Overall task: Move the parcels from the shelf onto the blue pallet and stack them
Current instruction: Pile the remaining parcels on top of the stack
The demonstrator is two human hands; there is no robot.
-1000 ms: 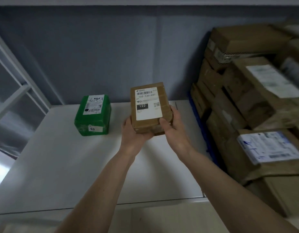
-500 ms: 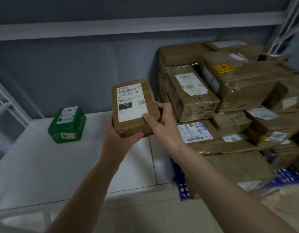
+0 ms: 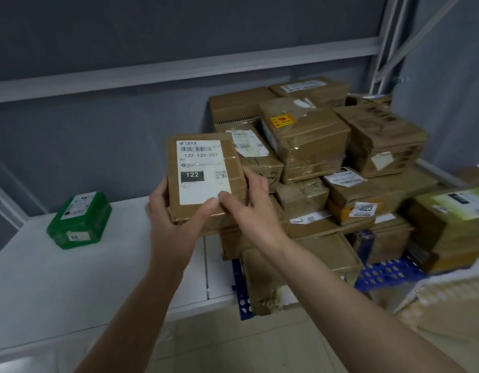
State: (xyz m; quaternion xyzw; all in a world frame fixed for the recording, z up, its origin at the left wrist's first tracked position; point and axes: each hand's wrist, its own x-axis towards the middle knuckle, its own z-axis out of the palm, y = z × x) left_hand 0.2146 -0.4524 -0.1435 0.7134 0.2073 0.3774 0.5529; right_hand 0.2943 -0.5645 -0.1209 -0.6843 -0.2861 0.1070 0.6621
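Head view: at the centre of the frame a brown cardboard parcel [image 3: 206,181], its white shipping label reading 122-122-007 facing up, is held in the air by both hands, in front of the stacked parcels. The left hand [image 3: 171,222] wraps its left and lower edge, fingers curled shut on the side and the thumb pressed on the label's lower corner. The right hand [image 3: 249,208] clamps the right and lower edge, thumb on top, fingers closed along the side. At 3 o'clock from the parcel stands a pile of taped brown cartons [image 3: 327,168], several layers high, resting on the blue pallet [image 3: 389,273], whose perforated edge shows at 4 o'clock. At 9 o'clock, well apart, a green parcel [image 3: 79,220] sits on the white shelf [image 3: 58,278].
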